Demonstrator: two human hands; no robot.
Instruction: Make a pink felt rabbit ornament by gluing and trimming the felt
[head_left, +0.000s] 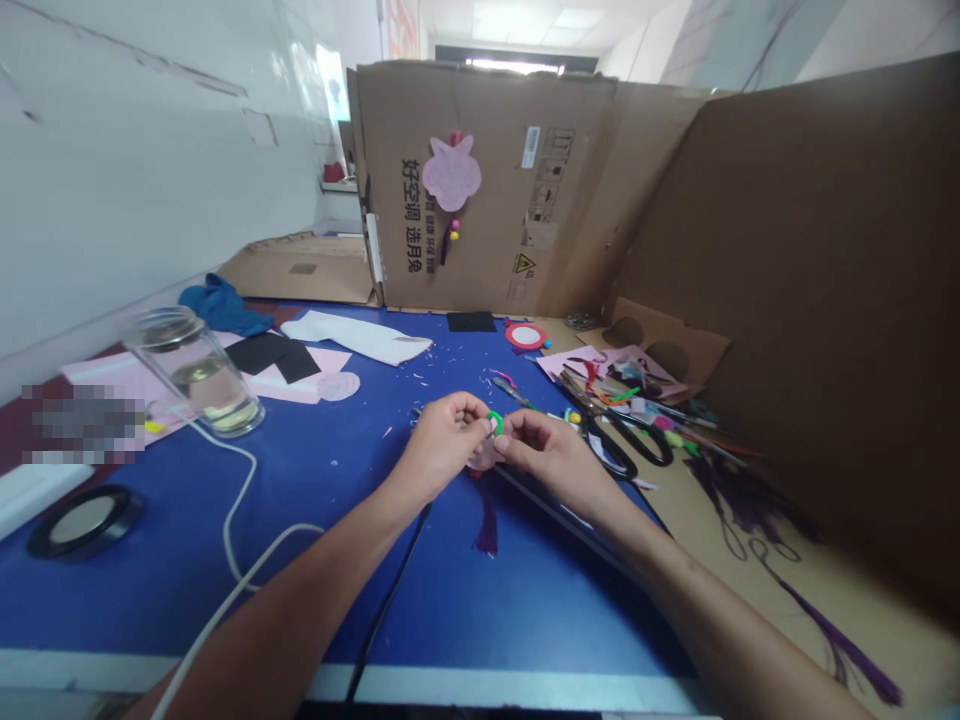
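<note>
At the middle of the head view, my left hand (448, 440) and my right hand (553, 458) meet over the blue table, fingertips pinched together. Between them is a small green curved piece (496, 424), gripped from both sides. Just below the fingers shows a pale pink piece (484, 458), partly covered by the hands. A dark purple tassel (486, 525) hangs under it. How these parts are joined is hidden by my fingers.
Black-handled scissors (630, 440) and craft scraps lie right of my hands. Purple tassels (739, 490) rest on the cardboard at far right. On the left stand a glass jar (214, 385) of liquid, black tape (86, 520) and a white cable (244, 500). Cardboard walls (487, 250) rise behind.
</note>
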